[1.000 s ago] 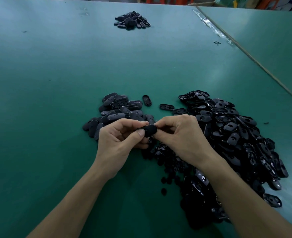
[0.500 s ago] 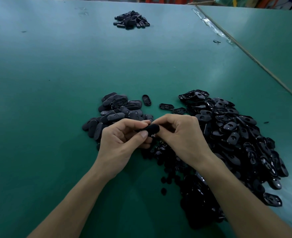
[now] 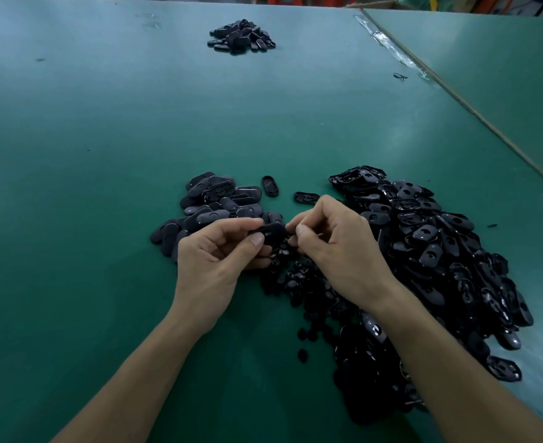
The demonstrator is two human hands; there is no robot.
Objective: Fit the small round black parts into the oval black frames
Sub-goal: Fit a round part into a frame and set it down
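- We are pinching one frame (image 3: 270,232) between left hand (image 3: 219,260) thumb and forefinger, centre of view.
- Its long axis is running left-right, free end pointing at the right hand (image 3: 340,251), just beside.
- Right fingertips are curling together at that end; whether they are pinching anything, we cannot tell.
- Loose round parts (image 3: 298,279) are lying just below both hands, nearer the right.
- Green table (image 3: 104,155): big pile (image 3: 439,251) sitting right, smaller pile (image 3: 219,206) left, far pile (image 3: 241,36) top centre.
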